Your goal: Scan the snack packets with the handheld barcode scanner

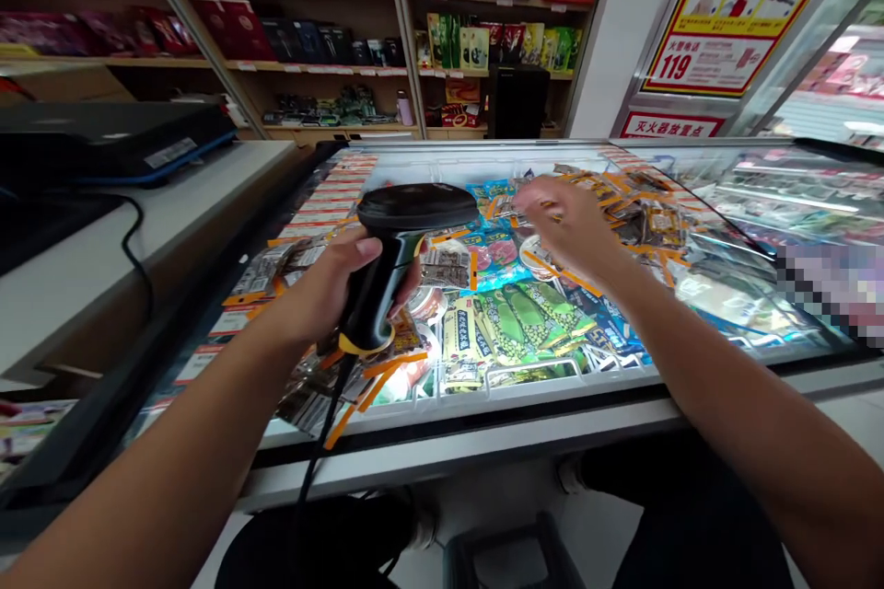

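Observation:
My left hand [338,281] is wrapped round the handle of a black barcode scanner [414,202] with yellow trim. Its cord hangs down past the freezer's front edge. My right hand [563,225] is closed, fingers curled, above the far middle of the glass; what they hold, if anything, I cannot make out. Small brown snack packets [653,221] with orange edges lie in a heap just right of that hand. More snack packets [446,267] lie behind and below the scanner, partly hidden by it and by my left hand.
Beneath the glass of the chest freezer [483,419] show green ice-cream packs [525,313] and blue ones. Price labels [349,179] line its left side. A counter [69,271] with a black device [117,143] stands left. Stocked shelves [310,64] rise behind; a stool [511,552] is below.

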Demonstrator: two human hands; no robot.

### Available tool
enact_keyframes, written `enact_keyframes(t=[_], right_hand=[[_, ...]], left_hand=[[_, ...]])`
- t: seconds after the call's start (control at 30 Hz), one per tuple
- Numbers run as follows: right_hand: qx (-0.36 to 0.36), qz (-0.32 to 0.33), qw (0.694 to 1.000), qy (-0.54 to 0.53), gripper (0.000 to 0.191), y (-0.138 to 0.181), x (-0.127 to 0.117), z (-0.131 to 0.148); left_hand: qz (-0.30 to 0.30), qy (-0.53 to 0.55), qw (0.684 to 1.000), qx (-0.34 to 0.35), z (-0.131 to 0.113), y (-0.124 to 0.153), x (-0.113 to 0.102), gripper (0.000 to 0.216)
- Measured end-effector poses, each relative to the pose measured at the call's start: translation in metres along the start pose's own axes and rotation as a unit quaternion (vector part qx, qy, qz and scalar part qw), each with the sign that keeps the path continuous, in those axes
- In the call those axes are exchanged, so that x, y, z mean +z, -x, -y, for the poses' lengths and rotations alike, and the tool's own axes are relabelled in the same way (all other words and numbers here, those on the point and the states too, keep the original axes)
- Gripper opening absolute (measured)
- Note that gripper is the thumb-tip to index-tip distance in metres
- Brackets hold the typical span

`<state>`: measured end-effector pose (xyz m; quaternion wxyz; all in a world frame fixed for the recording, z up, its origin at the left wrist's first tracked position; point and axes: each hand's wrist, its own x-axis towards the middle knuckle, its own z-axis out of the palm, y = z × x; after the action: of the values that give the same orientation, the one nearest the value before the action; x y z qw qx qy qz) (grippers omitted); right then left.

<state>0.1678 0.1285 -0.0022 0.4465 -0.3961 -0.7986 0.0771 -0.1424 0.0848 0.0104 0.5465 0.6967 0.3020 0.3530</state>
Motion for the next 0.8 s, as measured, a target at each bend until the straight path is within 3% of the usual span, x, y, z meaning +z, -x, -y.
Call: enact_keyframes(t=[0.13, 0.27, 0.43, 0.67, 0.8], right_hand=[[-0.029, 0.18, 0.981, 0.071, 0.058, 0.02, 0.062, 0.019], [-0.008, 0.218, 0.971, 0.102, 0.071, 0.025, 0.082, 0.017], [0.046, 0.217, 0.972, 0.07, 0.083, 0.019, 0.059, 0.003], [-0.029, 0.226, 0.973, 0.047, 0.093, 0.007, 0.015, -0.008], [-0.04, 0.236, 0.97, 0.051, 0.096, 0.006, 0.008, -0.006]], left_hand=[[-0.043, 0.017, 0.998, 0.032, -0.002, -0.002, 0.001, 0.046], [-0.058, 0.038, 0.997, 0.046, -0.002, -0.003, 0.0, 0.044], [-0.042, 0.024, 0.998, 0.04, 0.001, -0.002, 0.0, 0.04], [0.069, -0.051, 0.995, -0.053, 0.0, 0.006, -0.007, 0.034], [0.066, -0.122, 0.99, -0.037, -0.003, 0.005, -0.009, 0.03]])
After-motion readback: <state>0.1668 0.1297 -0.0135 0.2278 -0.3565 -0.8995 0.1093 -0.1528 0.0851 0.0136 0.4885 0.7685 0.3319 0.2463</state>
